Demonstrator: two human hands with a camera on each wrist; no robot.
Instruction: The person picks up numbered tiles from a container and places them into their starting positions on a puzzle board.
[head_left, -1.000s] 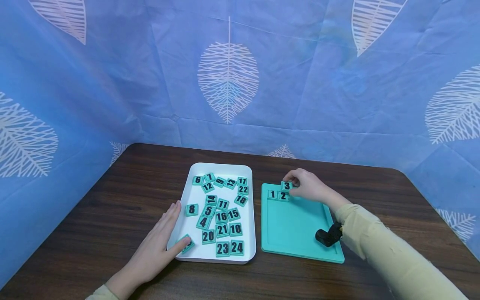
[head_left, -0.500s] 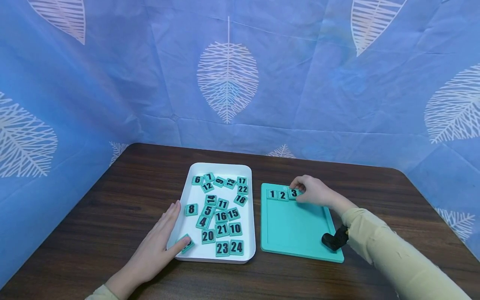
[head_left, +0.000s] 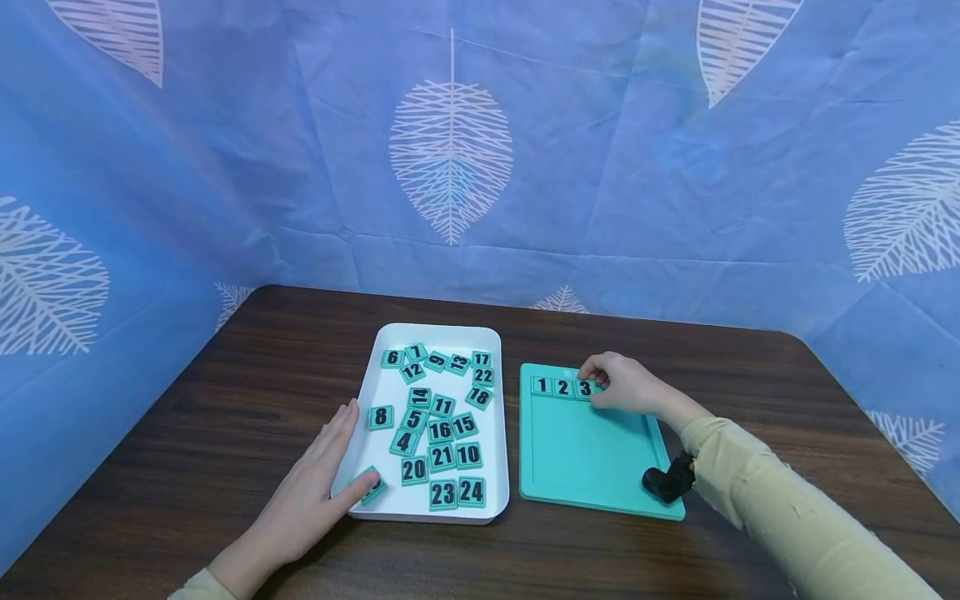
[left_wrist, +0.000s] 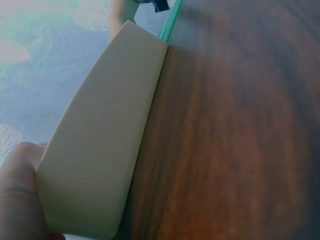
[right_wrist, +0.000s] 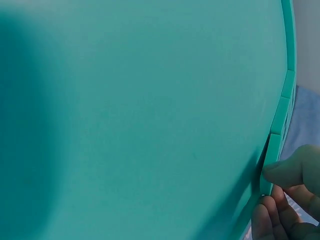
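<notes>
My right hand pinches the number 3 tile at the top edge of the teal board. In the right wrist view my thumb lies on this tile, which tilts slightly, a dark gap beneath one side. The 1 tile and 2 tile lie flat in a row to its left. My left hand rests along the left side of the white tray, fingers straight. Its thumb reaches over the rim onto a tile whose number it partly covers.
Several loose number tiles lie in the tray, among them the 8 tile and the 24 tile. A black device on my right wrist hangs over the board's right edge. Dark wood table surrounds both; a blue leaf-print cloth stands behind.
My right hand has brought the 3 tile from above the 2 tile rightward and down into line beside it. The left hand has kept its place on the tray.
</notes>
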